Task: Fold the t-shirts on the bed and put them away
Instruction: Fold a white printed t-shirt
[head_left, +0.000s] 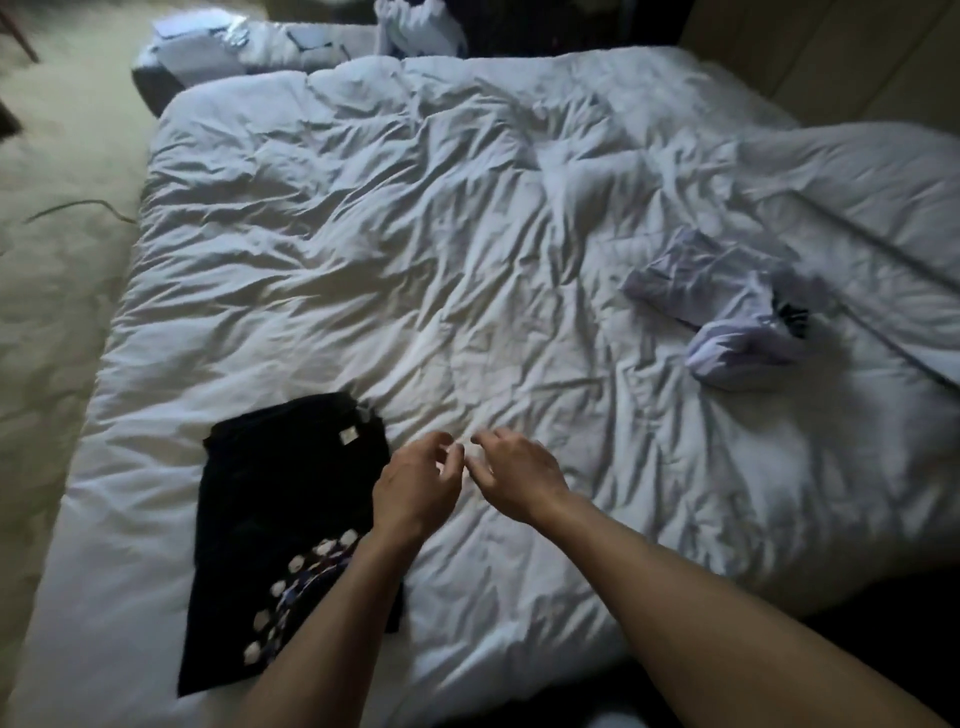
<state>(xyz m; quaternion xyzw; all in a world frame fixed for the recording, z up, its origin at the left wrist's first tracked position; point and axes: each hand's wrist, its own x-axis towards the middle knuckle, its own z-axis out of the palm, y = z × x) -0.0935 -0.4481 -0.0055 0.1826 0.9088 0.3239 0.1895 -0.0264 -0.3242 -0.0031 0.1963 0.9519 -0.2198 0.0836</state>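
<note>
On bed (519, 208), black t-shirt (280, 519) lies folded; left hand (415, 488) and right hand (519, 480) loosely open, empty; next likely reach crumpled white t-shirt (727, 306).

Bed surface, seen from my head camera.
The bed (467, 234) wears a rumpled white duvet. On it, near left, a folded black t-shirt (280, 519) with a white dotted print lies flat. Well apart, at the right, a crumpled pale lilac t-shirt (727, 306) lies in a heap.
</note>
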